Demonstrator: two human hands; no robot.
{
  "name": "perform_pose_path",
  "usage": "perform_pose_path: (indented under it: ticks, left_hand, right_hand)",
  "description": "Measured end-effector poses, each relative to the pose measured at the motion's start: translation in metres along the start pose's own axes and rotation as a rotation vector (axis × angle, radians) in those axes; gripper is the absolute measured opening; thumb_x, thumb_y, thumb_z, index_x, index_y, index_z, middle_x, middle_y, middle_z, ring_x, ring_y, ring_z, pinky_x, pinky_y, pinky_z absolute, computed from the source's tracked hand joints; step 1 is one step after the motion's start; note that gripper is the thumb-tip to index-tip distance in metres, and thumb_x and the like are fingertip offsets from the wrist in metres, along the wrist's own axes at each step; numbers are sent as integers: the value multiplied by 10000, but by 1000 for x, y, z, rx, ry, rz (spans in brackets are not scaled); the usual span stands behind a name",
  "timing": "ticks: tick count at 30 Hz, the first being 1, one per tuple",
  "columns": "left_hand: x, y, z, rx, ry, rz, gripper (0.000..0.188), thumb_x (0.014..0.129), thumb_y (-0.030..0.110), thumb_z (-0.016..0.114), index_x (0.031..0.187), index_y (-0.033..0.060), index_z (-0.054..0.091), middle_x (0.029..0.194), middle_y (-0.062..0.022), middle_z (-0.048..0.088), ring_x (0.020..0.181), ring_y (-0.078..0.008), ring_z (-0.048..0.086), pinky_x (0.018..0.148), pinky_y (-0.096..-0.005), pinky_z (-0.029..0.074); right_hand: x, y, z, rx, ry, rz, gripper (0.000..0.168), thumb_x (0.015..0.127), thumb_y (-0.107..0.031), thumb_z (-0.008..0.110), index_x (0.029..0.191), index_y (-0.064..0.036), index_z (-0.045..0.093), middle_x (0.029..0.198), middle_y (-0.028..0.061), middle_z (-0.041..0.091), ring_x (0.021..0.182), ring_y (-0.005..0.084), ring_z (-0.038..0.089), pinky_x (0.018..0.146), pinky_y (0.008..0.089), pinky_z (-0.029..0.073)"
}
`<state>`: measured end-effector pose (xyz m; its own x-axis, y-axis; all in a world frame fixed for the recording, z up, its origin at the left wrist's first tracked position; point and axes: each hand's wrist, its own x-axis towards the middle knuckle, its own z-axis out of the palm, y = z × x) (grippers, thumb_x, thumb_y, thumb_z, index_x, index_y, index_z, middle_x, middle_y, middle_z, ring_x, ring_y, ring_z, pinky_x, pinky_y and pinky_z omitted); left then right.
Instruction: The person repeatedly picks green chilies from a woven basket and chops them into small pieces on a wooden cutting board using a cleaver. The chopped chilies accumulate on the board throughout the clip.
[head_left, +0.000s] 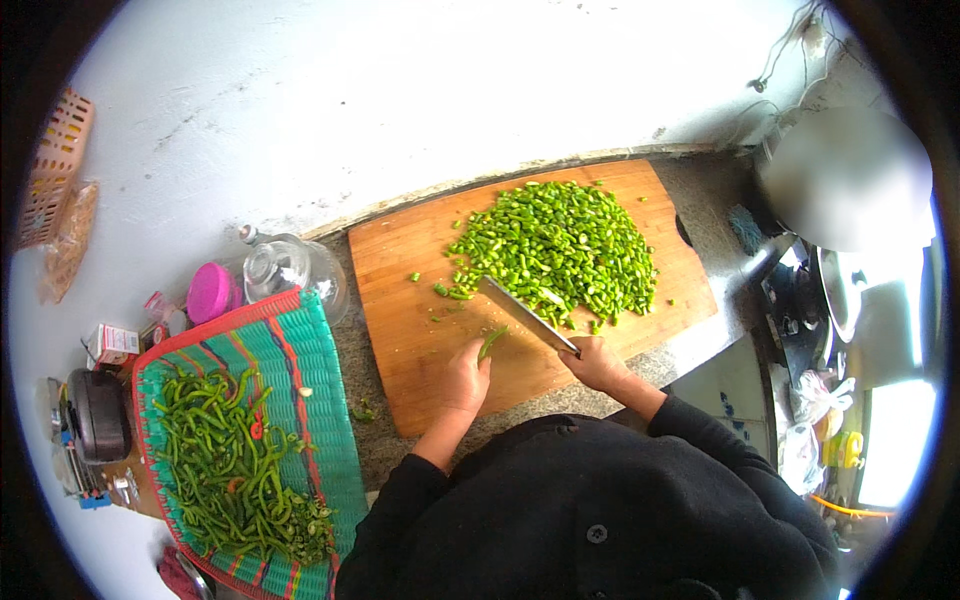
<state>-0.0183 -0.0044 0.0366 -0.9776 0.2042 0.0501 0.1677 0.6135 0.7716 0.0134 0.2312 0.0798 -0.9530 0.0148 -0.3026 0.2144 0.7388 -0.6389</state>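
My left hand (465, 377) pinches a thin green chili pepper (492, 340) above the near edge of a wooden cutting board (420, 352). In my right hand (597, 364) is the handle of a kitchen knife (529, 315), its blade pointing up and to the left across the board. Beyond the blade lies a broad heap of chopped green chilies (562, 247), with a few loose bits scattered around it. To my left, a green woven plastic basket (315, 390) with a red rim holds whole green chilies (225, 457) and several red ones.
A large glass jar (281, 270) and a pink-lidded container (214, 292) stand behind the basket. A black case (100, 416) sits at far left. The white wall (375, 97) borders the board's far side. At right are a gas stove (795, 292) and plastic bags (810, 420).
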Motion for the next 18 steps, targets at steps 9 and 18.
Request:
perform_pose_path:
  ticks: [9,18]
  left_hand:
    - [-25,-13,11,105,25,162,323,715,68,628,1028,38,556,1055,-164,503,867,-353,559,729,-405,478]
    - [-32,-25,10,126,-19,328,216,720,44,615,929,3,583,989,-138,533,878,-314,563,736,-363,481]
  right_hand:
    - [-8,-39,-10,-74,-75,26,237,795,-254,523,810,-47,637,732,212,606,709,395,586,664,461,469]
    - [10,-8,15,-148,-124,-2,247,798,-236,499,846,-54,658,741,216,612,708,391,595,676,456,478]
